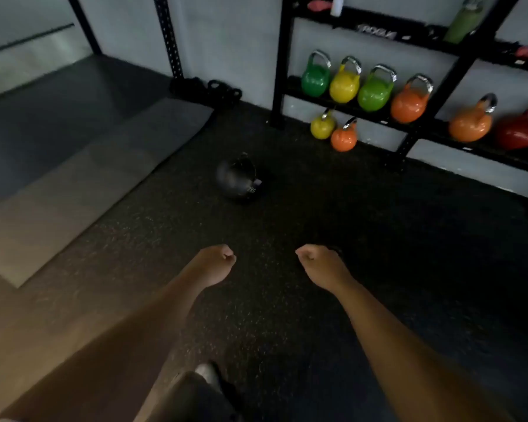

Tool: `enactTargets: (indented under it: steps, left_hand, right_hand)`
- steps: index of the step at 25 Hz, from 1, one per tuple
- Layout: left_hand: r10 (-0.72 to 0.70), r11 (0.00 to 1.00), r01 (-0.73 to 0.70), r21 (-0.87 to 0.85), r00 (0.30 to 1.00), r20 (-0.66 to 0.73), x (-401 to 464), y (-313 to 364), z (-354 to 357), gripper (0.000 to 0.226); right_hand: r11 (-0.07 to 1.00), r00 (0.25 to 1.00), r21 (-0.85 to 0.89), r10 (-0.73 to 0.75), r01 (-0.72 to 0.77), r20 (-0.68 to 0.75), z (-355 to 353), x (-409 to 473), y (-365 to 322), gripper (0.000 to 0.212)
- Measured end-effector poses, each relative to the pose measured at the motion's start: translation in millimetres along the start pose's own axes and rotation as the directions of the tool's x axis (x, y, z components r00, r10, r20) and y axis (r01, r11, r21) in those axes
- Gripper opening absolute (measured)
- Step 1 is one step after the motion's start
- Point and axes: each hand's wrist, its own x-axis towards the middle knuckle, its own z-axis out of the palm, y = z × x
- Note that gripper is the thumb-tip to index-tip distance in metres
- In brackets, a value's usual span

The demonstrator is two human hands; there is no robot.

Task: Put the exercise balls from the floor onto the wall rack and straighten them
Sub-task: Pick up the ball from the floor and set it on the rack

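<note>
One black ball (238,178) lies on the floor (317,208) short of the rack (457,71), not yet lifted; both hands, left (217,263) and right (317,264), are loosely fisted and empty.

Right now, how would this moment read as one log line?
left hand: fisted, empty | right hand: fisted, empty | black ball: on floor, untouched | rack: holds kettlebells

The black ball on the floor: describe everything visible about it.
The round black exercise ball looks matte, like rubber or leather, with faint seams and a small pale label bearing blurred markings low on its right side. It rests alone on the dark speckled rubber floor, clear of the grey mat and the kettlebell rack. Nothing else touches it; both hands are short of it.
</note>
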Motion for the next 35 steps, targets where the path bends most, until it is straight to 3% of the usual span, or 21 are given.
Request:
enactTargets:
  steps: [4,15,22,29,32,35]
  left_hand:
    - [-0.05,0.999,0.05,0.009,0.995,0.081,44.7,-17.9,-3.8,0.037]
    - [-0.209,0.975,0.217,-0.04,0.967,0.147,224.3,-46.9,-69.4,0.037]
    - [-0.414,0.896,0.429,-0.118,0.901,0.133,349.8,-34.8,-100.2,0.038]
    - [-0.494,0.847,0.518,-0.115,0.849,0.188,454.9,-19.5,-131.9,0.034]
    - [-0.552,0.793,0.59,-0.154,0.802,0.228,508.1,-26.1,-149.8,0.035]
    - [-0.602,0.732,0.647,-0.214,0.761,0.242,573.0,-40.3,-168.0,0.035]
  right_hand:
    - [0.984,0.993,-0.181,0.018,0.003,0.115,9.9,67.0,-4.6,0.036]
    - [0.956,0.962,-0.292,0.116,-0.04,0.249,-0.5,278.8,-56.0,0.032]
    - [0.927,0.928,-0.374,0.161,-0.025,0.336,-34.6,448.2,-58.3,0.03]
    - [0.872,0.851,-0.49,0.267,-0.013,0.452,-70.6,610.8,-88.3,0.03]
    - [0.849,0.824,-0.525,0.339,-0.059,0.455,-73.3,684.5,-110.3,0.031]
    - [0.88,0.813,-0.442,0.383,-0.175,0.44,-70.9,762.2,-125.6,0.034]
